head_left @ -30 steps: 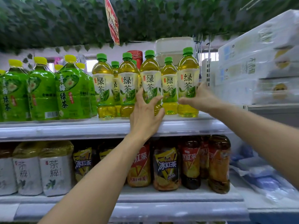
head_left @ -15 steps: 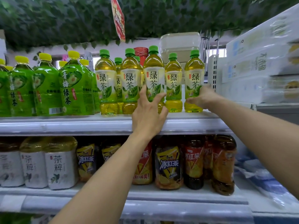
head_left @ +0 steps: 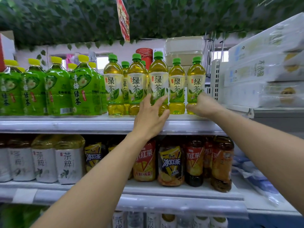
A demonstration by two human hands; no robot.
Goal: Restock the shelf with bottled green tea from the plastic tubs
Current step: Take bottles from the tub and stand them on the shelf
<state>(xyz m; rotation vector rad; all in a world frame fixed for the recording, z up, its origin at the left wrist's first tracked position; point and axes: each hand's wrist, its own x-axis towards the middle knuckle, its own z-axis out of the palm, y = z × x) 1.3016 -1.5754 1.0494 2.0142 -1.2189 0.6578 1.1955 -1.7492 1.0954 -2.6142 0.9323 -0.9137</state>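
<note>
**Both hands at the green tea row on the top shelf**

A row of green tea bottles (head_left: 136, 86) with green caps stands upright along the front edge of the top shelf (head_left: 82, 125), toward its right end, with a few more bottles behind them. The left hand (head_left: 150, 118) reaches up in front of the shelf edge with its fingers spread wide and nearly straight; the fingertips lie against the lower part of the middle bottle (head_left: 158, 83), and the thumb points toward that bottle's left side. It does not close around the bottle. The right hand (head_left: 203, 106) grips the rightmost bottle (head_left: 196, 83) low on its body, fingers curled round it near the base. That bottle stands at the right end of the row, just beside a shorter-looking bottle (head_left: 176, 86) set slightly further back.

To the left on the same shelf stand bright green bottles with yellow caps (head_left: 57, 89), packed close together up to the left edge. The shelf below (head_left: 164, 190) carries white-labelled tea bottles (head_left: 68, 162) on its left half and dark iced tea bottles (head_left: 194, 160) on its right half. Stacked white cartons (head_left: 263, 66) sit just past the right end of the top shelf. Leafy green garlands (head_left: 164, 18) hang overhead, with a red sign (head_left: 123, 20) dangling among them.
</note>
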